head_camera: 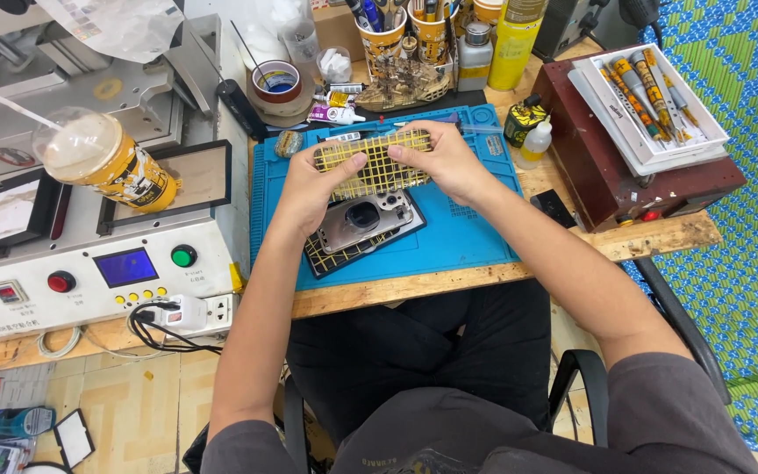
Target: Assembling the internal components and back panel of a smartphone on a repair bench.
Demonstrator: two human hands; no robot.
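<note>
In the head view, both hands meet over a blue rubber work mat [458, 237] that lies on a wooden worktop [396, 294]. The left hand [313, 184] and the right hand [445, 162] hold between them a flat rectangular panel covered with a yellow grid pattern [377, 162], raised a little above the mat and tilted toward the person. The left fingers [344, 165] curl over the panel's left end with the thumb pressed on its face; the right fingers wrap the right end, the thumb on top, so both hands are closed on the panel.

Just below the panel, on the mat, lies a metal phone back frame with a round camera opening [363, 219], resting on a second dark sheet with a yellow grid [335, 256].

To the left stands a white machine with a blue screen and red and green buttons [89, 276]; a clear plastic cup with a yellow label and a straw [103, 158] sits on it. Behind the mat are paper cups stuffed with tools [405, 31], a roll of tape [275, 81] and a yellow spray can [515, 39]. To the right, a dark red box [607, 167] carries a white tray of small tubes [651, 96].
</note>
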